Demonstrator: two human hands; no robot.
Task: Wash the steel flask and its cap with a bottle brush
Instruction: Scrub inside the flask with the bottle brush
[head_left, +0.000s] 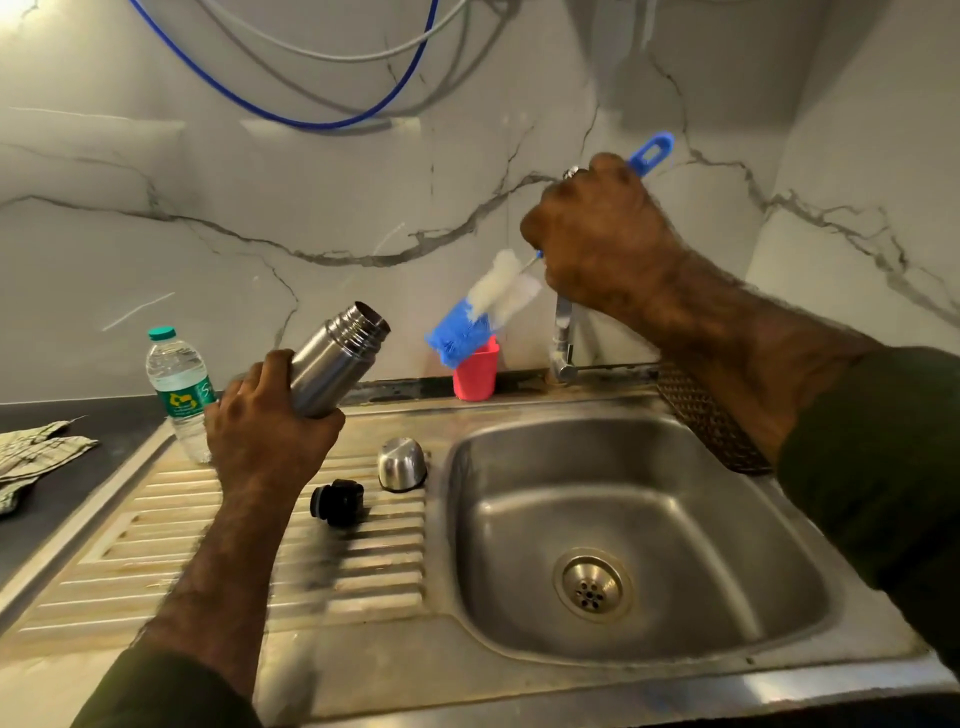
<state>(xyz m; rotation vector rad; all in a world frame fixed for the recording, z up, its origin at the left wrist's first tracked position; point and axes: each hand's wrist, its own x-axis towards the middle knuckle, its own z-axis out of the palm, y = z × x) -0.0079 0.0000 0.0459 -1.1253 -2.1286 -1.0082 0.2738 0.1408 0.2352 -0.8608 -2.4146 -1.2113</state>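
Observation:
My left hand (270, 431) grips the lower part of the steel flask (340, 356) above the draining board, with its open mouth tilted up and to the right. My right hand (602, 234) holds the blue handle of the bottle brush (483, 312) higher up. The brush's white and blue bristle head points down-left, a short way from the flask's mouth. On the ribbed draining board lie the steel cup cap (401, 464), dome up, and the black stopper (337, 503).
The steel sink (779, 525) with its drain lies at the right, and the tap (563, 338) stands behind it. A pink cup (475, 375) stands at the wall. At the left are a plastic water bottle (179, 389) and a cloth (36, 457).

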